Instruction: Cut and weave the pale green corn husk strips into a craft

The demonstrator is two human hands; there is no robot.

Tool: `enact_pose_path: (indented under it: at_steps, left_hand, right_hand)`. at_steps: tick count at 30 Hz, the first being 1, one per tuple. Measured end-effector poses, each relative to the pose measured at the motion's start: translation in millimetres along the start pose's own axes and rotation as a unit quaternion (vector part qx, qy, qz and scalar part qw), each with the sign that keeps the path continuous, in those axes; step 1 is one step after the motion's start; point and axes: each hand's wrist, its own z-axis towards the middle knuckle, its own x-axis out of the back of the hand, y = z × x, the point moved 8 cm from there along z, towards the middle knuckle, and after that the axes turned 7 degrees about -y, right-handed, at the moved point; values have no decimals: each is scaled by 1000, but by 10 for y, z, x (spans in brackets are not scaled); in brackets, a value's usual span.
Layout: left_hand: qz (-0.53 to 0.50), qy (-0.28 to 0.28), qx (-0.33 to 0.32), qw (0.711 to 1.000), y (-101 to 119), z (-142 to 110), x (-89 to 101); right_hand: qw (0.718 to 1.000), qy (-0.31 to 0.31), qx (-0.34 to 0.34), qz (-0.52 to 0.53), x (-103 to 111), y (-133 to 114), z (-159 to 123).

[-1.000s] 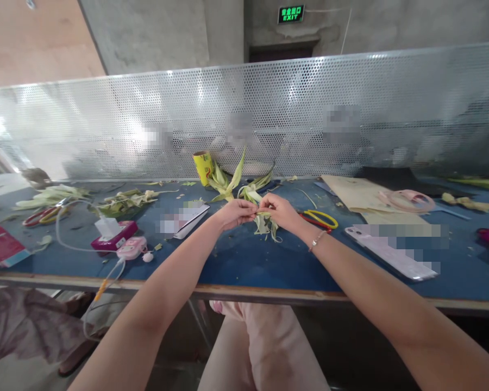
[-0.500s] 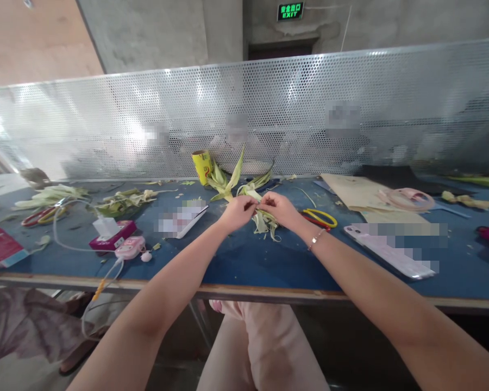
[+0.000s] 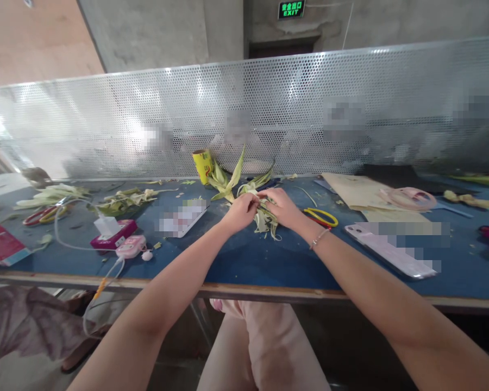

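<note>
In the middle of the table, my left hand (image 3: 243, 210) has its fingers closed on pale green corn husk (image 3: 249, 189). My right hand (image 3: 280, 207) meets it from the right, fingers bent and pinching the same husk; the fingertips are partly hidden. Loose shredded husk strips (image 3: 265, 221) hang and lie just below both hands. Long green husk leaves (image 3: 233, 182) fan up behind my left hand, beside a yellow roll (image 3: 204, 166). Scissors with yellow and red handles (image 3: 323, 217) lie to the right of my right hand.
A phone (image 3: 391, 252) lies at right and another (image 3: 184, 218) at left. Further left are a tissue box (image 3: 113, 234), a pink charger case with a white cable (image 3: 131, 247), more scissors (image 3: 44, 213) and husk piles (image 3: 126, 201). A perforated metal screen (image 3: 269, 103) closes the table's back.
My right hand's fingers have shifted slightly up and stretched further over the husk. My left hand's fingers have curled in a little. The other things stay in place.
</note>
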Motion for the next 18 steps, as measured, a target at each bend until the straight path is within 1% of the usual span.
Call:
enact_pose_path:
  at_steps: [2,3,6,11,14,18]
  left_hand:
    - [10,-1,-4,1000,-14,6,-7]
    - [17,0,-8,1000,-22,10,-8]
    - [37,13,-25,999,-61,23,5]
    - [56,55,-57,995,-169,35,79]
    - [70,76,-74,992,-221,34,117]
    - [80,78,-78,991,-264,39,118]
  right_hand:
    - [998,-55,-19,-13,-78,7,1]
    - [997,-67,-30,-17,-96,16,-6]
    - [996,-69,-41,-28,-87,2,-26]
    - [995,-64,-67,-32,-19,-26,-34]
    - [995,-59,-58,-62,-1,-68,-34]
    - [993,-79,-49,-76,-68,-108,-44]
